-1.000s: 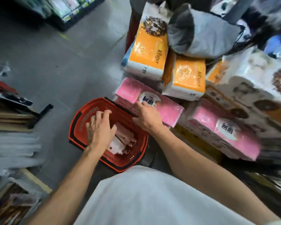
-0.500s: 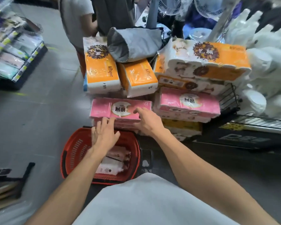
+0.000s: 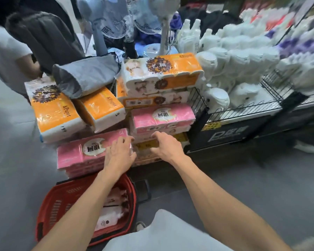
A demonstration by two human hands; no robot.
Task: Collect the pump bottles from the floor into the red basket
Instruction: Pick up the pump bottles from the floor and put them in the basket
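The red basket point(image 3: 56, 205) stands on the grey floor at the lower left, under my left forearm. Several white and pink pump bottles point(image 3: 112, 209) lie inside it, partly hidden by that arm. My left hand point(image 3: 119, 155) hovers beyond the basket, over the near end of a pink tissue pack point(image 3: 83, 151), fingers apart and empty. My right hand point(image 3: 166, 147) reaches toward the stacked packs just right of it, fingers spread, holding nothing. I see no pump bottle on the floor.
Orange and pink tissue packs point(image 3: 161, 69) are piled ahead, with a grey bag point(image 3: 83, 77) on top. A wire shelf point(image 3: 243, 109) of white bottles runs along the right. Another person point(image 3: 9, 57) stands at the far left. Fans stand behind the pile.
My view has lifted and swung right, so the basket sits lower. Both hands have risen out of the basket area and moved forward to the tissue packs.
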